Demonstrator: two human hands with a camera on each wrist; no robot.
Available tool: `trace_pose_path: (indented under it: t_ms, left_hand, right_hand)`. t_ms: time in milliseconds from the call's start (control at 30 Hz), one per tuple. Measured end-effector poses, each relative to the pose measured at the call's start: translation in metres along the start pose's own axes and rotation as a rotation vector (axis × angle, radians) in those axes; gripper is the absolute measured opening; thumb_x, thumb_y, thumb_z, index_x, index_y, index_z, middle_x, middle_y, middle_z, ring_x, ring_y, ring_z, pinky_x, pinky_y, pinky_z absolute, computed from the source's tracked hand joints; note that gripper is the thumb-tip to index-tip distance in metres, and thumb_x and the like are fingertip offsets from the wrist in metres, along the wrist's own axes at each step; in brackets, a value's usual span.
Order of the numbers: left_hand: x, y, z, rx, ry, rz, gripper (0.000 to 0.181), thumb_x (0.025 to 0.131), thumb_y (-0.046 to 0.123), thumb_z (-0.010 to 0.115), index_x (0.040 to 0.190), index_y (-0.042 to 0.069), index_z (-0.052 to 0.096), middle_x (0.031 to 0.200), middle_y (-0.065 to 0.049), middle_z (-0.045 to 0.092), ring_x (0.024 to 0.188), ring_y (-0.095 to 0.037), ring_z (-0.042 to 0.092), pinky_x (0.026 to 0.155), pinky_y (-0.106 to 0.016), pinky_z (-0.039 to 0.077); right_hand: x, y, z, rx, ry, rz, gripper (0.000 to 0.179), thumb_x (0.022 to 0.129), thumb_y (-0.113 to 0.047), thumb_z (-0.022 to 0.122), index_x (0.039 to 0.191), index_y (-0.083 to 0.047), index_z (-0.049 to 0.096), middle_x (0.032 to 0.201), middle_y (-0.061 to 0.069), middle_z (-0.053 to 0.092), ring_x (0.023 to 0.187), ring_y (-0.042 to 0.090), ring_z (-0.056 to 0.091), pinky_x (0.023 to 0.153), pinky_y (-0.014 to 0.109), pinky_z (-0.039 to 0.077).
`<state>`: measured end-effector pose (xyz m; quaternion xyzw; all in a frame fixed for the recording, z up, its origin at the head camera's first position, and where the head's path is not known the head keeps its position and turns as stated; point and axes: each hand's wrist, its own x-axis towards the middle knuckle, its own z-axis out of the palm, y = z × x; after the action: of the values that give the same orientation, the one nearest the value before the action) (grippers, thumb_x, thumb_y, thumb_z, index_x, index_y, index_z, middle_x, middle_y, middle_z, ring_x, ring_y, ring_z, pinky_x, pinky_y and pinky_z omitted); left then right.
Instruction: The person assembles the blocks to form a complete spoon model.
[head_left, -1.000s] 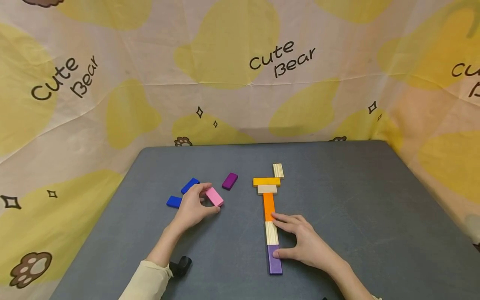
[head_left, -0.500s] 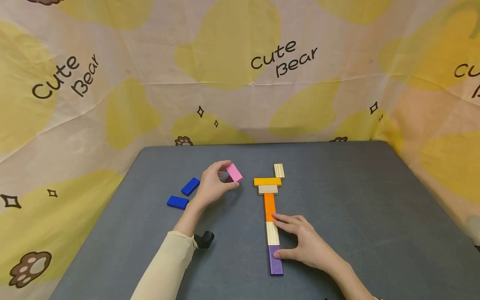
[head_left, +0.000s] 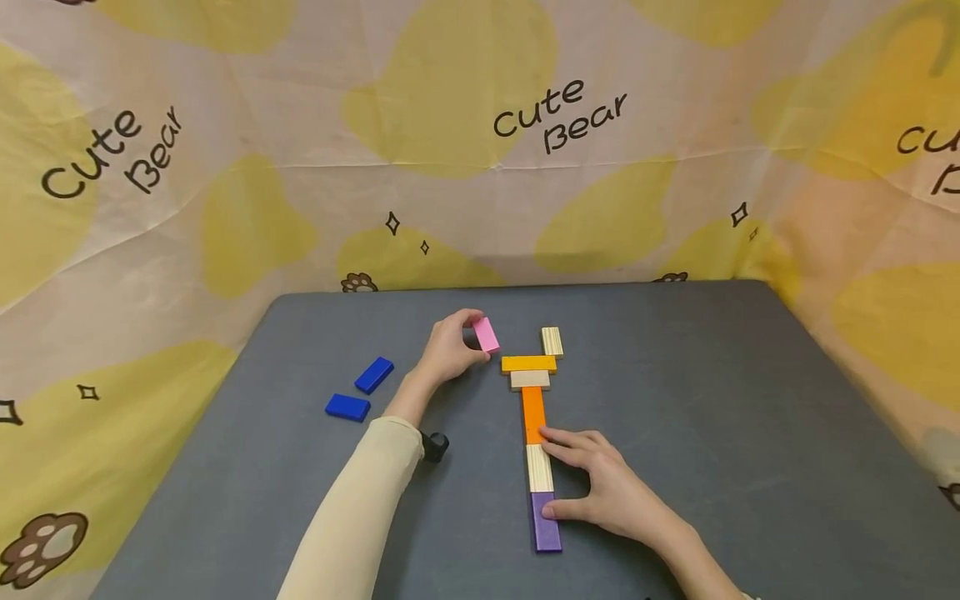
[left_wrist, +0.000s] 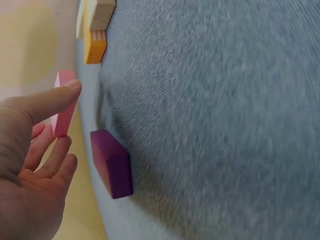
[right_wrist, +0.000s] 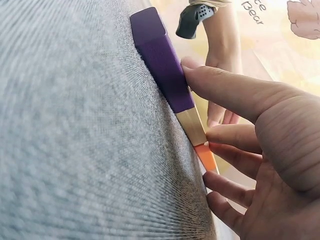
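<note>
A: What does the left hand (head_left: 452,346) have?

B: I see it pinching the pink block (head_left: 486,335) between thumb and fingers, off the table (head_left: 712,400), near the left end of the yellow block (head_left: 528,364). On my left wrist feed the thumb covers part of its side.

A: And the magenta block (left_wrist: 112,165)?

B: I only get that one from the left wrist; in the head view the left hand screens it.

A: The right hand (head_left: 603,485)?

B: Loosely spread, grasping nothing that I can make out. Its thumb touches the purple block (head_left: 546,522), and its fingertips meet the row around the seam between the striped block (head_left: 539,468) and the orange block (head_left: 532,414). I can't tell how hard it presses. On the right wrist feed its lower fingers hide the row's far end.

A: Anything cut off?

B: The beige block (head_left: 529,380) runs out at the top of my left wrist picture. The head camera shows it whole, lying crosswise between the orange and yellow ones. That camera crops the right forearm (head_left: 697,558) at the bottom edge.
</note>
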<state>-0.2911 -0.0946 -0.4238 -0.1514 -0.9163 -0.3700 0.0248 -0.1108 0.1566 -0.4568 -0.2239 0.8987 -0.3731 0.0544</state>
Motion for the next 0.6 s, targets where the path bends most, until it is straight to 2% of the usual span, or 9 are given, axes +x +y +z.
trace_pose_path:
  t_ms: [400, 600]
  left_hand:
    - [0.005, -0.008, 0.011, 0.023, -0.059, -0.072, 0.071, 0.078, 0.007, 0.085, 0.14, 0.002, 0.05, 0.135, -0.012, 0.056, 0.121, -0.026, 0.051, 0.105, -0.037, 0.038]
    - [0.008, -0.009, 0.017, 0.023, -0.045, -0.093, 0.073, 0.078, 0.009, 0.084, 0.141, 0.0, 0.048, 0.135, -0.013, 0.056, 0.12, -0.026, 0.052, 0.105, -0.036, 0.038]
  right_hand:
    - [0.0, -0.002, 0.001, 0.012, -0.008, 0.007, 0.081, 0.071, -0.051, 0.085, 0.138, -0.014, 0.059, 0.148, -0.01, 0.044, 0.122, 0.016, 0.039, 0.099, 0.052, 0.037]
    - [0.001, -0.003, 0.0, 0.012, -0.011, 0.022, 0.081, 0.071, -0.051, 0.085, 0.139, -0.015, 0.059, 0.147, -0.01, 0.044, 0.122, 0.016, 0.038, 0.099, 0.053, 0.037]
